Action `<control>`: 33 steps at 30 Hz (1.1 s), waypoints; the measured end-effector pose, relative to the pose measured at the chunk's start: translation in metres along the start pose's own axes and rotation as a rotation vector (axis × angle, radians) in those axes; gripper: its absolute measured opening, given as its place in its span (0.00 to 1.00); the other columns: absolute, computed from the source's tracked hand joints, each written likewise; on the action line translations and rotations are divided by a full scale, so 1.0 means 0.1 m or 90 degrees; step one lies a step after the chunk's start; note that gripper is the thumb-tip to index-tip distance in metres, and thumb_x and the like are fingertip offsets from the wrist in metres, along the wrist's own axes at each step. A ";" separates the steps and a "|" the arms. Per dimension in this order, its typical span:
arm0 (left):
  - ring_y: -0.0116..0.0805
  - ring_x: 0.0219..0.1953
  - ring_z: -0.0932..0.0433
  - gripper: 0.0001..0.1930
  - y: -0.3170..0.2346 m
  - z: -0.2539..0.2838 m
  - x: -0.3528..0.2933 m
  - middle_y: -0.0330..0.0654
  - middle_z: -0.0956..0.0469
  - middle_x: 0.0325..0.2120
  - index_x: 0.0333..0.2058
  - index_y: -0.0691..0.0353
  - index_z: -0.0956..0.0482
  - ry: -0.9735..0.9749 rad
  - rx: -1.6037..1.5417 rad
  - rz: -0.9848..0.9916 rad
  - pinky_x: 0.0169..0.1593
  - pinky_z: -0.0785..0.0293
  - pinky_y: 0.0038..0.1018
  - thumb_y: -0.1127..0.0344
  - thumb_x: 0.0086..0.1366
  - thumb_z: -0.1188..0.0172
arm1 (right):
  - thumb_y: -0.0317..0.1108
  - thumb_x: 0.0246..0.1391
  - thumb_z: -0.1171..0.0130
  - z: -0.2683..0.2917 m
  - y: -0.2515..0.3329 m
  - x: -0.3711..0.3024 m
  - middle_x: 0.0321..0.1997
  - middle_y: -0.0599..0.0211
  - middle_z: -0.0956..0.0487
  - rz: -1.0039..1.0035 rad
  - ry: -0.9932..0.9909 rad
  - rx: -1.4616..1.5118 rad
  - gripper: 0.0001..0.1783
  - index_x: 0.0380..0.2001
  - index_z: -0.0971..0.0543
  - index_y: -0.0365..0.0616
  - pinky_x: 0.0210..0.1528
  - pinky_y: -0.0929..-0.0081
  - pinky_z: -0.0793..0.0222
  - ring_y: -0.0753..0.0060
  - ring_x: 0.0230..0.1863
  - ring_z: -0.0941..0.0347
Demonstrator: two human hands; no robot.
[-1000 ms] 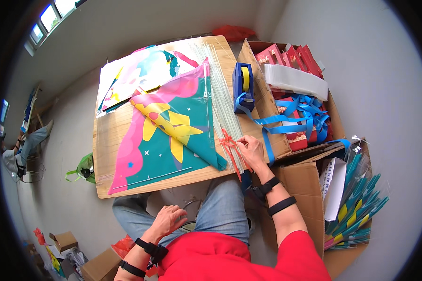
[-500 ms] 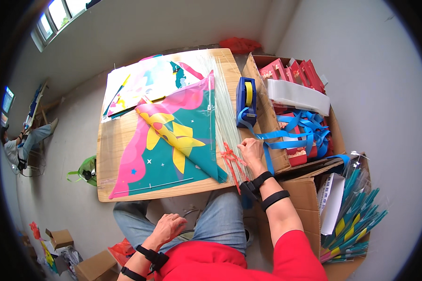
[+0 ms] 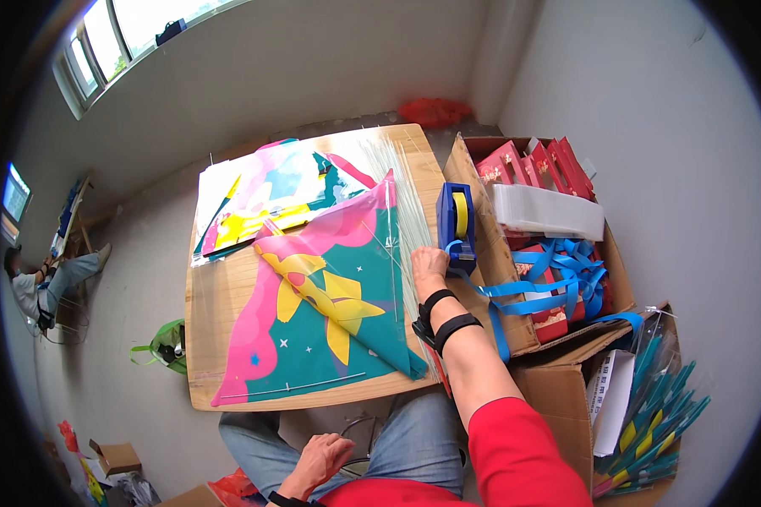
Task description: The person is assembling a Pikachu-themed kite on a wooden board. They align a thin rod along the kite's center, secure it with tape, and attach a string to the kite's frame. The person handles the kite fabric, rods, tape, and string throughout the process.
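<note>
My right hand reaches over the bundle of thin clear rods on the wooden table, close to the blue tape dispenser. Its fingers are bent closed, and what they hold, if anything, is hidden. A blue ribbon runs from the box toward the dispenser, its end near that hand. Left of the rods lies a teal and pink printed sheet with a yellow figure, one part rolled over. My left hand hangs over my lap, loosely bent and holding nothing visible.
More printed sheets are stacked at the table's back. On the right stands a carton with red boxes and a clear plastic roll. Nearer is a carton with rolled teal items. A person sits far left.
My right hand has moved forward along the rods toward the tape dispenser, now covering part of them. The view has tilted, so the table sits lower. My left hand stays over my lap.
</note>
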State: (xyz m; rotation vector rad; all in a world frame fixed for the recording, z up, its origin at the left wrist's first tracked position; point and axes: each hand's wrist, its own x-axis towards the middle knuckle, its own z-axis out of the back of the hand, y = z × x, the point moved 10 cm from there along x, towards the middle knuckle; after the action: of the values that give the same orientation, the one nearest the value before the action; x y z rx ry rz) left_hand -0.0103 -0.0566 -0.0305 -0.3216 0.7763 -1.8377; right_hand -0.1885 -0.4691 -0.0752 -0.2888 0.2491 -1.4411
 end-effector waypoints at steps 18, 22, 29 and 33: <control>0.43 0.40 0.21 0.07 -0.36 0.41 0.72 0.41 0.20 0.35 0.41 0.56 0.19 -0.082 -0.095 -0.085 0.45 0.27 0.35 0.68 0.64 0.38 | 0.33 0.54 0.44 0.78 -0.20 -0.16 0.36 0.67 0.20 0.259 -0.170 -0.058 0.10 0.28 0.12 0.52 0.50 0.64 0.36 0.65 0.48 0.27; 0.41 0.42 0.22 0.08 -0.44 0.22 0.62 0.39 0.21 0.35 0.42 0.55 0.20 -0.033 -0.087 -0.098 0.47 0.28 0.35 0.68 0.63 0.39 | 0.37 0.56 0.43 0.38 0.00 -0.19 0.38 0.71 0.18 0.265 -0.087 -0.143 0.10 0.33 0.12 0.55 0.52 0.63 0.41 0.67 0.49 0.27; 0.44 0.42 0.21 0.06 -0.08 0.15 0.40 0.40 0.19 0.36 0.39 0.55 0.18 -0.026 -0.092 -0.008 0.46 0.27 0.37 0.67 0.63 0.38 | 0.32 0.54 0.43 0.68 -0.06 -0.17 0.36 0.70 0.21 0.293 -0.192 -0.030 0.07 0.31 0.15 0.50 0.41 0.65 0.32 0.67 0.44 0.24; 0.44 0.42 0.20 0.06 -0.17 0.11 0.57 0.42 0.19 0.37 0.40 0.56 0.18 -0.002 -0.116 -0.035 0.46 0.25 0.37 0.67 0.64 0.38 | 0.30 0.54 0.44 1.14 -0.49 -0.19 0.35 0.63 0.23 0.255 -0.315 0.138 0.05 0.30 0.19 0.44 0.38 0.62 0.26 0.60 0.41 0.22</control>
State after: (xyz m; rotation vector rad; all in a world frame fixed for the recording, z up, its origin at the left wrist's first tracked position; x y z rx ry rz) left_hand -0.0397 -0.1080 -0.0193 -0.4675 0.9435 -1.8211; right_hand -0.1977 -0.4500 0.0481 -0.3826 -0.2416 -0.9529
